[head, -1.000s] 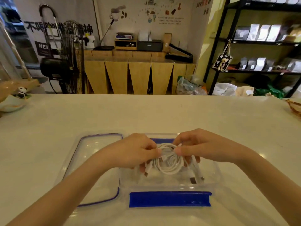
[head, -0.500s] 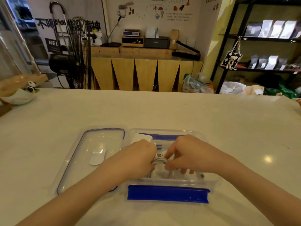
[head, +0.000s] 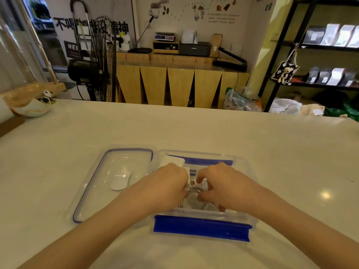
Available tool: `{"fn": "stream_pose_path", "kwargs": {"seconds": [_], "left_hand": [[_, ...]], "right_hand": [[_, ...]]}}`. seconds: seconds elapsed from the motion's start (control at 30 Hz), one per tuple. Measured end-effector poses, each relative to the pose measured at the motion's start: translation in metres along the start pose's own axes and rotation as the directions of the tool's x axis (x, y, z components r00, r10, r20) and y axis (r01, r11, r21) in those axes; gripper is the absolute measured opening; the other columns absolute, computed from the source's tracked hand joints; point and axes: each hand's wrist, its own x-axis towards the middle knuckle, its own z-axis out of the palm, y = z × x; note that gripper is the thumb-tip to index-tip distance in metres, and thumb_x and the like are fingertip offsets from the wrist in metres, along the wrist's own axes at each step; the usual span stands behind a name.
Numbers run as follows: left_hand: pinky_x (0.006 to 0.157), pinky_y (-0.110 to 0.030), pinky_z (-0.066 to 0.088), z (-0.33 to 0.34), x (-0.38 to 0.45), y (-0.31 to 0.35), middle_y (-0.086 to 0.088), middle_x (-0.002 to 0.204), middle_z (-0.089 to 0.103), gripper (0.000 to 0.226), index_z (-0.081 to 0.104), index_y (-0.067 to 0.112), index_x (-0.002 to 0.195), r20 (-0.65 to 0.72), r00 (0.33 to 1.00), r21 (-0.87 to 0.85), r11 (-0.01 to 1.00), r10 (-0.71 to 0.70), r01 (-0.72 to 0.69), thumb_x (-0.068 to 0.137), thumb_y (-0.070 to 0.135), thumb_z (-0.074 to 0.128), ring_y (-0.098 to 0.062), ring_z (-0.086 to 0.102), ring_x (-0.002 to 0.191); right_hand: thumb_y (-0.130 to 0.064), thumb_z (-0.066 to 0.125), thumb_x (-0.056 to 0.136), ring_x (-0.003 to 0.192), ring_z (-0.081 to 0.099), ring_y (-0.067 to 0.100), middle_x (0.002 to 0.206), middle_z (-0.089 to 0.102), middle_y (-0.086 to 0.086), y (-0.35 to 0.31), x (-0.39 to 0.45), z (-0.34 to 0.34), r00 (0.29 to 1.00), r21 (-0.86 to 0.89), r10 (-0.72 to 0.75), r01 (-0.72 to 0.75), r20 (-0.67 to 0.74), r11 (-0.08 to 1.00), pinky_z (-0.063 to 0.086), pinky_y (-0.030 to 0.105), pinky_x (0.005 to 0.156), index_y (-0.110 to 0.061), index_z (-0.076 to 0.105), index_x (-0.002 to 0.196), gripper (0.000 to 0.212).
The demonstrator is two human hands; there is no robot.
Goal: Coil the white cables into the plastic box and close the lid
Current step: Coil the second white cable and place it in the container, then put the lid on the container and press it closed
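Note:
A clear plastic box (head: 246, 167) with blue clasps sits on the white table in front of me. Its clear lid (head: 108, 181), edged in blue, lies flat to the left of the box. Inside the box lies a coil of white cables (head: 194, 191) with a USB plug showing between my hands. My left hand (head: 167, 183) and my right hand (head: 223, 183) are both down inside the box, fingers pinched on the coil. A white adapter block (head: 172, 160) rests at the box's far left corner. Most of the coil is hidden under my hands.
The near blue clasp (head: 201, 228) folds out toward me. A bowl with a panda figure (head: 33, 107) stands at the table's far left. Beyond the table's far edge are a standing fan (head: 97, 61), a wooden counter and shelves.
Both hands have lowered the coil from above the box down into it, and now press it near the bottom. The view has tilted up slightly.

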Motion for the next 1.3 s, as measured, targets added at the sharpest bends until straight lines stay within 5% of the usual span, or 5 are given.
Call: {"fn": "stream_pose_path", "kwargs": {"seconds": [0.27,0.43,0.67,1.0,1.3], "left_hand": [[0.061,-0.012,0.051,-0.024,-0.023,-0.022,0.007,0.078,0.070,0.018,0.068,0.021,0.098,-0.007,0.999,-0.333,0.942,0.034,-0.035,0.089,0.019,0.053,-0.003,0.067,0.065],[0.056,-0.012,0.051,-0.038,-0.046,-0.057,0.010,0.073,0.069,0.020,0.064,0.031,0.083,-0.309,0.943,-0.532,0.844,-0.119,-0.068,0.085,0.014,0.055,0.000,0.066,0.065],[0.064,0.004,0.036,-0.008,-0.072,-0.114,0.012,0.092,0.065,0.018,0.066,0.020,0.100,-0.516,0.781,-0.426,0.896,-0.353,0.124,0.084,0.016,0.059,0.007,0.058,0.082],[0.086,-0.029,0.041,0.030,-0.073,-0.158,-0.013,0.116,0.056,0.033,0.052,0.009,0.122,-0.511,0.634,-0.361,0.814,-0.580,0.455,0.090,0.014,0.049,-0.026,0.055,0.104],[0.067,-0.030,0.038,0.023,-0.069,-0.169,-0.014,0.084,0.062,0.023,0.056,0.010,0.074,-0.468,0.677,-0.357,0.823,-0.567,0.442,0.090,0.006,0.040,-0.021,0.051,0.074]], "right_hand": [[-0.033,0.057,0.085,0.048,0.064,0.010,0.059,0.063,-0.005,0.001,0.017,-0.027,0.988,0.107,-0.067,0.082,-0.140,0.991,0.056,0.027,0.055,-0.018,0.064,0.090,0.017],[-0.023,0.054,0.088,0.062,0.062,0.010,0.067,0.062,-0.007,-0.023,0.050,-0.046,0.932,0.147,-0.208,0.260,-0.295,0.954,0.048,0.020,0.060,-0.015,0.066,0.091,0.015],[-0.021,0.053,0.089,0.094,0.056,0.017,0.111,0.063,0.005,-0.050,0.136,-0.032,0.915,0.009,-0.370,0.377,-0.159,0.926,0.040,0.020,0.074,-0.016,0.062,0.108,0.021],[-0.021,0.051,0.089,0.087,0.056,0.023,0.113,0.059,0.008,-0.058,0.187,-0.009,0.972,-0.139,-0.236,0.233,-0.012,0.963,0.046,0.028,0.070,-0.014,0.060,0.108,0.022],[-0.006,0.052,0.087,0.084,0.057,0.022,0.107,0.066,0.014,-0.054,0.180,-0.015,0.930,-0.116,-0.288,0.268,-0.229,0.956,0.044,0.024,0.074,-0.005,0.064,0.104,0.021]]}}
